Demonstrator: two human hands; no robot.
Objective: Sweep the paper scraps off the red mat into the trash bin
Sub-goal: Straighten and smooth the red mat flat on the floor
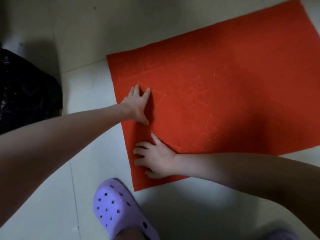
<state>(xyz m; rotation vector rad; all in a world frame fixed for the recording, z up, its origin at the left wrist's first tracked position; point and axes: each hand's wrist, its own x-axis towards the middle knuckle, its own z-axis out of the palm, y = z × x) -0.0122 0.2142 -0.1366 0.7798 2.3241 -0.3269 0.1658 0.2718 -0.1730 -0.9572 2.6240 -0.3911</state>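
Note:
A red mat [233,80] with faint embossed shapes lies on the pale tiled floor. My left hand [137,103] rests flat on the mat near its left edge, fingers spread. Closer to me, my right hand [155,157] presses flat on the mat's near left corner area, fingers apart. Neither hand holds anything. Two tiny pale specks [198,76] lie near the mat's middle. A bin lined with a black plastic bag [26,94] stands at the far left, apart from the mat.
My foot in a lilac perforated clog [117,208] stands on the tiles just in front of the mat's near corner. A small white fleck [75,228] lies on the floor at lower left.

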